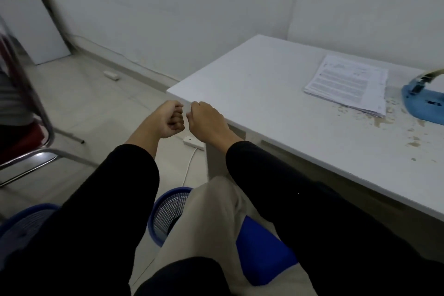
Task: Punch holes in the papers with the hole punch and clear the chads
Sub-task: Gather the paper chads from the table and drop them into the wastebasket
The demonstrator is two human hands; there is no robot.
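A stack of printed papers (348,84) lies on the white table (259,103) at the right. Beside it, at the frame's right edge, sits a blue hole punch (424,103) with its lever raised. Paper chads (394,119) are scattered on the table around the stack's near corner and the punch. My left hand (168,118) and my right hand (206,120) are held out side by side off the table's left corner, far from the papers. Both are curled into fists, almost touching, and I see nothing in either.
A blue mesh waste basket (165,214) stands on the floor below my arms, by my knee. A second blue basket (21,226) is at the lower left. A red chair with a metal frame (26,144) stands left. A white power strip (193,143) lies on the floor.
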